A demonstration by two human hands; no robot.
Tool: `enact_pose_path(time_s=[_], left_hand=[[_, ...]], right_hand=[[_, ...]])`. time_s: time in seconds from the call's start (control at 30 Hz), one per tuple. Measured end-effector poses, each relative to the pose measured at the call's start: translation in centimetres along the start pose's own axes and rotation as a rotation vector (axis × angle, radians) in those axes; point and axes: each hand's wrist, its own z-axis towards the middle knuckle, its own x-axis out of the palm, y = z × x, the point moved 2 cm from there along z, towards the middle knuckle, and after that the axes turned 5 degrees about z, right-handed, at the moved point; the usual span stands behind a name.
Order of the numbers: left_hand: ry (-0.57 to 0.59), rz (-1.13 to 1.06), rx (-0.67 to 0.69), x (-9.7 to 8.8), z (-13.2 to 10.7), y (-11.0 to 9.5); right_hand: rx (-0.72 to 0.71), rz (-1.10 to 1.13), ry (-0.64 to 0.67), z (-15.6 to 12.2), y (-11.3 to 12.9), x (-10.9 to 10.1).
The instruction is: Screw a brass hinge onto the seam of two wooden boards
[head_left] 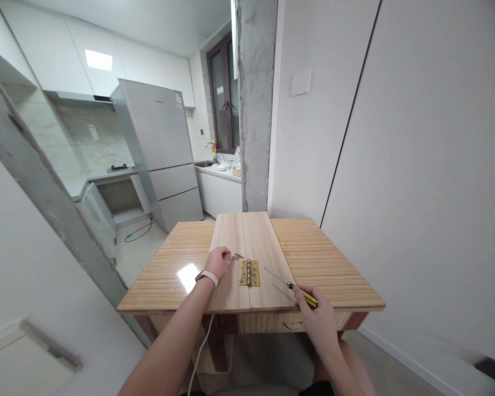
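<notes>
A brass hinge (pixel 249 273) lies unfolded across the seam between two pale wooden boards (pixel 268 236). Just behind it is a small pile of screws (pixel 237 257). My left hand (pixel 219 260), with a banded watch on its wrist, is at the left side of that pile. Its fingers are curled closed, and whatever may be between them is too small to make out. In my right hand (pixel 313 305) is a screwdriver (pixel 305 294) with a yellow and black handle. Its shaft points up and left, the tip above the right board, apart from the hinge.
The boards rest on a striped wooden table (pixel 322 253) with a drawer in front. A white cable (pixel 201 349) hangs below the front edge. A white wall (pixel 396 165) is close on the right; a grey refrigerator (pixel 165 137) and a sink (pixel 205 164) stand beyond.
</notes>
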Motion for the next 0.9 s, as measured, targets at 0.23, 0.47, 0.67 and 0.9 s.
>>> enact_pose_path(time_s=[0.23, 0.47, 0.67, 0.9], left_hand=[[0.051, -0.041, 0.08, -0.5, -4.0, -1.2], [0.05, 0.002, 0.136, -0.7, -6.7, -2.1], [0.067, 0.131, 0.184, -0.9, -7.7, -3.0], [0.062, 0.204, 0.206, -1.0, -8.4, -3.7]], right_hand=[[-0.184, -0.051, 0.175, 1.7, 3.4, 1.2], [-0.432, -0.277, 0.426, 3.4, 8.7, 3.4], [-0.511, -0.379, 0.54, 4.1, 11.3, 4.6], [-0.534, -0.429, 0.589, 4.7, 12.0, 5.3]])
